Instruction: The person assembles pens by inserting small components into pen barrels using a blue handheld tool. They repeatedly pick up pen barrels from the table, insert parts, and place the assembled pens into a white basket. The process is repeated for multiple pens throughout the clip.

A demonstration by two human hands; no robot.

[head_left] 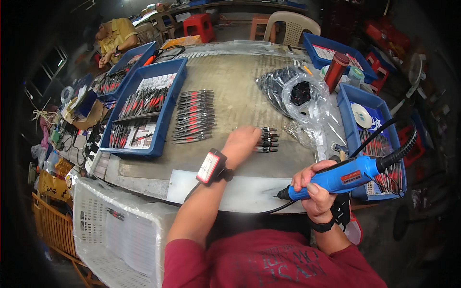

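Note:
My right hand [317,190] is wrapped round a blue electric screwdriver [336,181], its dark tip pointing left and a thick black cable leaving its far end. My left hand [244,143] reaches over the table, fingers curled at the left ends of a short row of slim black pieces with silver tips [269,139]. What its fingertips pinch, if anything, is hidden. Left of that hand lies a neat column of slim black-and-red pieces [193,116]. A white sheet [230,190] lies along the near table edge, below the screwdriver's tip.
Blue trays of similar pieces stand at left [165,126] and right [346,103]. Clear bags of dark and small metal parts [307,108] lie right of centre. A white plastic-lined basket [91,211] is at lower left. A person in yellow [120,34] sits far left.

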